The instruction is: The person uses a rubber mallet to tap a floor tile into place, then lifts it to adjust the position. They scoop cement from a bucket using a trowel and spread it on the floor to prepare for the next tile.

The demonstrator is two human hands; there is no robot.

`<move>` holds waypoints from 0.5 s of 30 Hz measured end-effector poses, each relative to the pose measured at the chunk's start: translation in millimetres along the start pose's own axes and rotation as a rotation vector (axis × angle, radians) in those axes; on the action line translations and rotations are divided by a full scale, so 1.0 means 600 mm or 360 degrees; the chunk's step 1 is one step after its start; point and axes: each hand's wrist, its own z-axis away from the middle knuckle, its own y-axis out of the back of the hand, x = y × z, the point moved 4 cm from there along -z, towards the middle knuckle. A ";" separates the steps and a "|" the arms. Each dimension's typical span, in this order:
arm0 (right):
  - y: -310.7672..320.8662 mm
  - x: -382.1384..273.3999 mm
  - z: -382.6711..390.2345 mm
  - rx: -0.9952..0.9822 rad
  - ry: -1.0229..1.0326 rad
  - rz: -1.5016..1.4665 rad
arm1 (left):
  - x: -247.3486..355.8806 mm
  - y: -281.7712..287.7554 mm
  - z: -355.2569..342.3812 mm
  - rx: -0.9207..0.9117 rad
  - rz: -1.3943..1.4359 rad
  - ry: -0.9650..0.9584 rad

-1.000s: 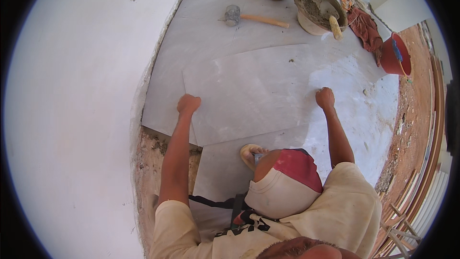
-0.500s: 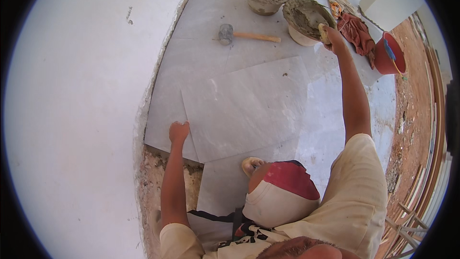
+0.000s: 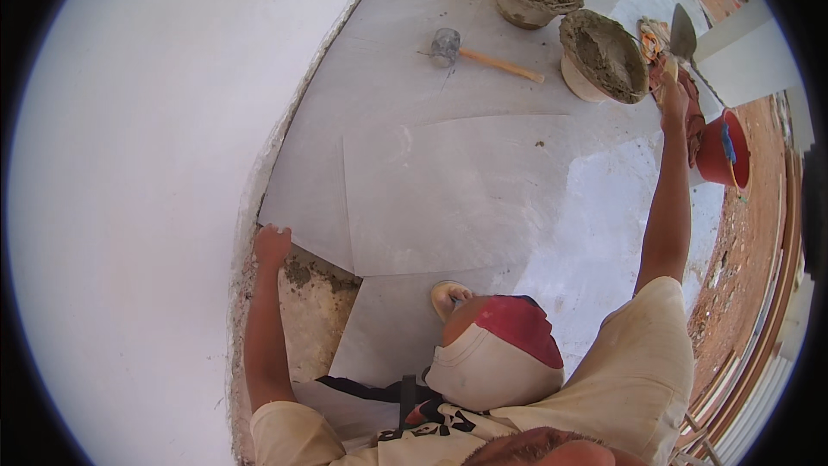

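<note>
My right hand (image 3: 671,95), arm stretched far out to the right, is closed round the pale handle of a trowel (image 3: 682,33). Its pointed metal blade sticks up past a heap of reddish cloth. Just left of it, a tilted bucket (image 3: 595,78) holds grey mortar (image 3: 608,52). At the wall's foot my left hand (image 3: 272,244) is closed at the near corner of a large grey tile (image 3: 306,181); what its fingers hold, if anything, is hidden. Beside that hand a gap shows rough bed (image 3: 321,306). Another large tile (image 3: 448,194) lies right of the corner tile.
A second mortar bucket (image 3: 535,0) stands at the back. A rubber mallet (image 3: 446,47) with a wooden handle lies on the tiles. A red bucket (image 3: 723,155) and cloth (image 3: 690,108) are at the right, near a white pillar (image 3: 750,47). The white wall (image 3: 155,190) fills the left.
My right hand has brought the trowel out of the nearer mortar bucket and to the right. My left hand has shifted from the tile's surface to its corner by the wall. The view has shifted.
</note>
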 end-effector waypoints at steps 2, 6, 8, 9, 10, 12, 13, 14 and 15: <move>0.001 0.061 -0.058 -0.0008 -0.0133 -0.0247 | 0.013 0.064 0.020 -0.0170 0.0020 0.0146; 0.036 0.072 -0.162 -0.0446 -0.0510 -0.0826 | -0.056 0.130 0.050 -0.0216 -0.0159 0.0210; 0.024 0.060 -0.156 -0.0460 -0.0391 -0.0787 | -0.105 0.158 0.099 -0.0203 -0.0116 0.0228; -0.001 0.051 -0.131 -0.0246 -0.0497 -0.0744 | -0.130 0.177 0.135 -0.0275 -0.0123 0.0290; -0.023 0.027 -0.118 -0.0211 -0.0467 -0.0687 | -0.162 0.175 0.171 -0.0314 -0.0090 0.0383; -0.063 -0.042 -0.107 -0.0369 -0.0219 -0.0465 | -0.207 0.158 0.213 -0.0359 -0.0007 0.0504; -0.098 -0.070 -0.098 -0.0483 -0.0023 -0.0317 | -0.228 0.149 0.240 -0.0382 -0.0008 0.0527; -0.123 -0.106 -0.082 -0.0596 0.0245 -0.0133 | -0.245 0.128 0.269 -0.0408 0.0006 0.0533; -0.159 -0.131 -0.064 -0.0669 0.0474 -0.0029 | -0.262 0.114 0.292 -0.0409 0.0009 0.0555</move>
